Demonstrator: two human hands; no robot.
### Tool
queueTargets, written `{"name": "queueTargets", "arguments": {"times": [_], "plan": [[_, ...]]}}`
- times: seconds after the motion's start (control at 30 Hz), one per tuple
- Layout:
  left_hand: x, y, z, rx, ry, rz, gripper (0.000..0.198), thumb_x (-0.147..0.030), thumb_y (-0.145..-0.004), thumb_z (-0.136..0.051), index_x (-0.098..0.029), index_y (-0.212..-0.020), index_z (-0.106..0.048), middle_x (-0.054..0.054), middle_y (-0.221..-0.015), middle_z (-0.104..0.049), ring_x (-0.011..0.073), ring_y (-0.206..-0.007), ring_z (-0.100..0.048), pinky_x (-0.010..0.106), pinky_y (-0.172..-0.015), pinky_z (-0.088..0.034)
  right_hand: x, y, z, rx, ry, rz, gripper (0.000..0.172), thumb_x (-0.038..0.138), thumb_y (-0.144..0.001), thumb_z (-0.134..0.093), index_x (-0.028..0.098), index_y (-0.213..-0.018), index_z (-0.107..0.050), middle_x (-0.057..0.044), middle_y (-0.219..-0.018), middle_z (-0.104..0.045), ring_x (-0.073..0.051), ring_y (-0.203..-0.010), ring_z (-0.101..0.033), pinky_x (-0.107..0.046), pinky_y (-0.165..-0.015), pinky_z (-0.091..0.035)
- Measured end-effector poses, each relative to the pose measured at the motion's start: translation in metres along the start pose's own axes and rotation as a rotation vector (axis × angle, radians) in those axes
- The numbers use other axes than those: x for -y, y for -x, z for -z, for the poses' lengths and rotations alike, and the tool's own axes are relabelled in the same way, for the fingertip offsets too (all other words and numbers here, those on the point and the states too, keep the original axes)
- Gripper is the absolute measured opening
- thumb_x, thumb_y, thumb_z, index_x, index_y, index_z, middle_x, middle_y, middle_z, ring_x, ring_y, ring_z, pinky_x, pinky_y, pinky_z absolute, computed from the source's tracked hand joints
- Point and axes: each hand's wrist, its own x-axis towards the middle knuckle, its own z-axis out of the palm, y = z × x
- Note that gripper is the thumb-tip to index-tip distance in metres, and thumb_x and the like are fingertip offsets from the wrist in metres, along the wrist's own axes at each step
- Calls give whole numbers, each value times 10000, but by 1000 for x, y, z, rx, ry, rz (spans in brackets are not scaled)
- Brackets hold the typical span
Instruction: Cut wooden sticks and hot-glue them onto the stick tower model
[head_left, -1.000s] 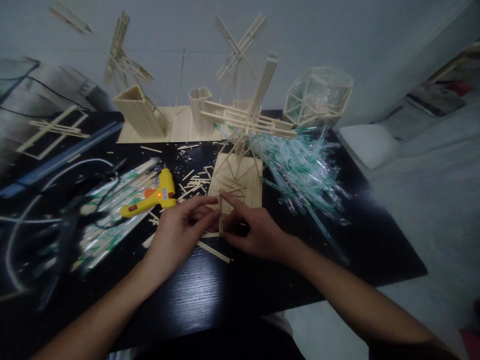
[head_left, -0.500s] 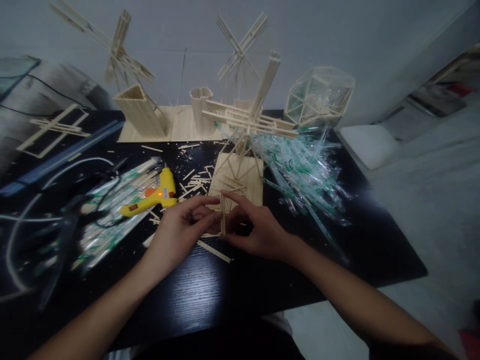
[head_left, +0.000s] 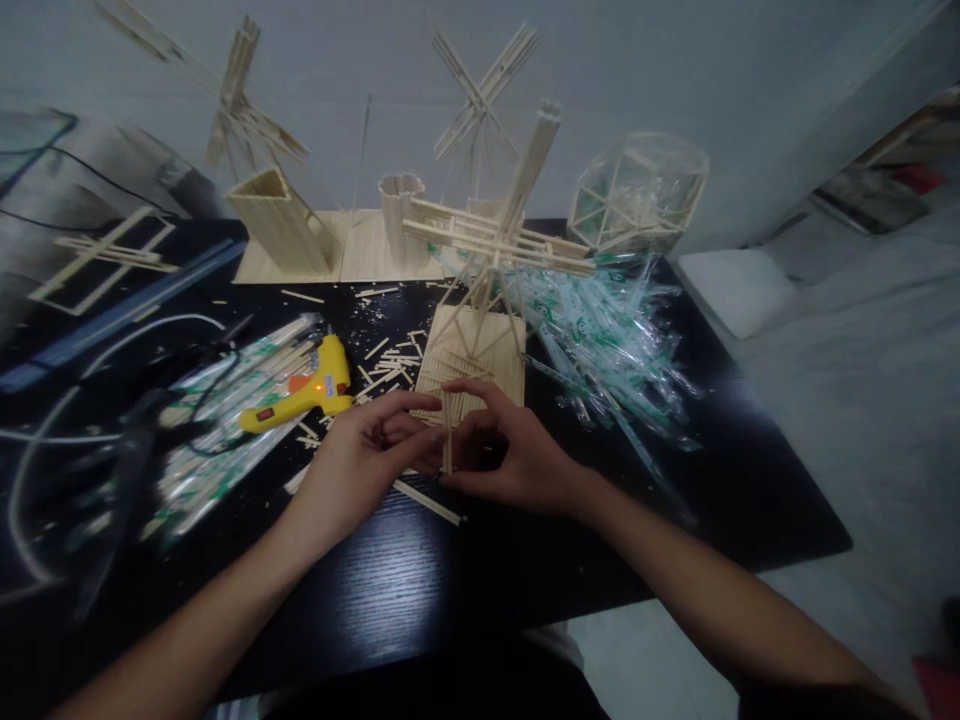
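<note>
Thin wooden sticks (head_left: pixel 448 432) stand side by side, pinched at their two ends by the thumb and index finger of my right hand (head_left: pixel 517 455). On their other side is my left hand (head_left: pixel 367 445), with its thumb and index finger apart and the fingertips close against the sticks. Whether those fingertips press on the sticks, I cannot tell. Just behind both hands lies a flat wooden stick base (head_left: pixel 504 372). A windmill-like stick model (head_left: pixel 495 245) rises from it on splayed legs. My fingers partly cover the near end of the base.
A yellow glue gun (head_left: pixel 304 392), its light glowing orange, lies left on plastic-wrapped sticks (head_left: pixel 217 470). Cut stick pieces (head_left: pixel 388 368) are scattered beside the base. Crumpled clear wrappers (head_left: pixel 600 320) cover the right side. More stick models, including a triangular tower (head_left: pixel 281 225), line the wall.
My right hand has shifted very slightly, and the sticks now stand a little apart from the left thumb. Everything else looks the same.
</note>
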Motion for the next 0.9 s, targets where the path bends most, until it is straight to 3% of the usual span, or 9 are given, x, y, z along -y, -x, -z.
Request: {"name": "queueTargets", "arguments": {"times": [0.6, 0.77, 0.9], "plan": [[-8, -1, 14, -41, 6, 11, 358, -486, -853, -753, -159, -993, -713, 31, -691, -737, 157, -609, -702, 256, -613, -599, -1, -1, 7, 149, -153, -8, 898, 184, -787, -851, 286, -1567, -418, 35, -861, -682, -108, -733, -651, -241, -712, -563], [-7, -1, 17, -19, -63, -5, 358, -511, -833, -755, -165, -912, -707, 11, -651, -690, 139, -550, -636, 233, -534, -540, 1, -1, 8, 183, -154, -31, 851, 175, -810, -824, 282, -1561, -438, 21, -908, -722, -116, -786, -690, -272, -772, -579], [-8, -1, 24, -32, -56, -28, 282, -449, -880, -713, -168, -884, -698, 15, -698, -696, 125, -577, -623, 216, -537, -522, 2, -3, 10, 132, -236, -69, 713, 179, -791, -843, 242, -1451, -582, 1, -913, -766, -123, -792, -726, -269, -776, -592]]}}
